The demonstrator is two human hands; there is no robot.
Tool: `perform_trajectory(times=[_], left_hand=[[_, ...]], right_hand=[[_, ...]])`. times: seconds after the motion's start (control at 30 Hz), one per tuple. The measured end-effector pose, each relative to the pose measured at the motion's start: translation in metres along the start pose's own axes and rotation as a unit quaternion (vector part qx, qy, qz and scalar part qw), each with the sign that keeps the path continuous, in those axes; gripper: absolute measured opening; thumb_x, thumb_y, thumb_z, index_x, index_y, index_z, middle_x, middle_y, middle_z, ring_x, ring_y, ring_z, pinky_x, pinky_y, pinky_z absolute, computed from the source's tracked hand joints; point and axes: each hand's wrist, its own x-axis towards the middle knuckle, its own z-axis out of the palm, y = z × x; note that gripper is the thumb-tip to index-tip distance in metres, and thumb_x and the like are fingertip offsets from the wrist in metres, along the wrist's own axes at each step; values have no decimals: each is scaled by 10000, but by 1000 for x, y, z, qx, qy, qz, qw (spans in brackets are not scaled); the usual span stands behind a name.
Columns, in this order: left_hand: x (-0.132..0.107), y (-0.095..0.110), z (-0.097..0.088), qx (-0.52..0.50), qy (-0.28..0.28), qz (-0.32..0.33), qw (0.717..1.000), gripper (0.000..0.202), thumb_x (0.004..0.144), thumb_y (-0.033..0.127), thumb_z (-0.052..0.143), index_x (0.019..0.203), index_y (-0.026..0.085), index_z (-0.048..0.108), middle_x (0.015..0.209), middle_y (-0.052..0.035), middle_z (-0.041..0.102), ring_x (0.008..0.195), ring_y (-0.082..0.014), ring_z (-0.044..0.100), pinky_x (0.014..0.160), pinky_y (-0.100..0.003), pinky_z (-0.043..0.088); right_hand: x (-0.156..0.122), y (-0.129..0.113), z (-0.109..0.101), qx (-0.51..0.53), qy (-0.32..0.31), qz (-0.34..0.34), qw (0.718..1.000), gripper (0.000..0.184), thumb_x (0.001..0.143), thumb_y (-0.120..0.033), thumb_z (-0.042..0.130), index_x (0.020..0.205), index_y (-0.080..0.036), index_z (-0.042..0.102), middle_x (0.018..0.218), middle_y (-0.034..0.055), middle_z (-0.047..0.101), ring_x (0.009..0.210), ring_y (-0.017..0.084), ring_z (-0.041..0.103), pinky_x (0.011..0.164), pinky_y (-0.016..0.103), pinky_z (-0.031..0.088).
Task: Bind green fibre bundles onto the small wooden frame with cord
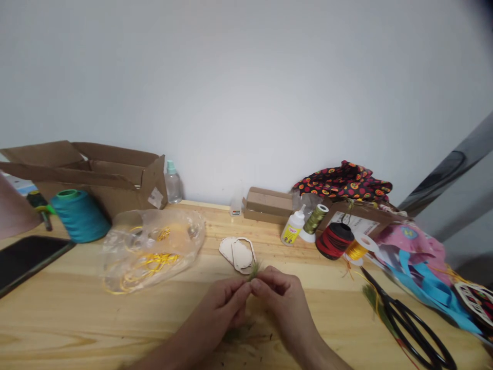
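Note:
My left hand point(225, 303) and my right hand point(281, 293) meet over the wooden table point(77, 318), fingertips pinched together on a small tuft of green thread point(254, 269). Both hands are closed on it. Just beyond the fingers lie flat pale wooden cut-out pieces point(239, 253). More green fibres lie on the table below my hands point(239, 336).
A clear plastic bag with yellow cord point(150, 252) lies left. A teal thread cone point(79, 216), cardboard box point(96, 172) and dark phone point(26, 259) are far left. Glue bottle point(292, 227), thread spools point(335, 240), black scissors point(408, 318) and fabrics point(416, 257) are right.

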Motion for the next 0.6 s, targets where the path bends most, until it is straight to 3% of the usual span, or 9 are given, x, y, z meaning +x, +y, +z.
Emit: perform_trajectory(times=[0.3, 0.5, 0.6], left_hand=[[1, 2, -2, -55, 14, -45, 997, 439, 771, 493, 356, 456, 188, 343, 341, 90, 281, 328, -49, 206, 345, -199, 159], [4, 1, -4, -121, -10, -35, 992, 237, 722, 400, 492, 662, 172, 467, 371, 120, 266, 320, -38, 180, 318, -173, 132], [5, 2, -5, -142, 9, -38, 989, 257, 717, 399, 488, 601, 177, 429, 355, 121, 265, 312, -31, 167, 312, -168, 127]], right_hand=[[2, 7, -4, 88, -20, 45, 995, 104, 655, -251, 637, 662, -153, 671, 660, 16, 586, 643, 129, 493, 601, 240, 386], [3, 8, -4, 126, -27, 50, 990, 47, 637, -198, 657, 665, -163, 671, 664, 7, 619, 653, 120, 526, 656, 235, 397], [3, 8, -4, 155, -51, 51, 985, 95, 632, -159, 650, 725, -167, 672, 684, 16, 639, 716, 144, 557, 707, 253, 406]])
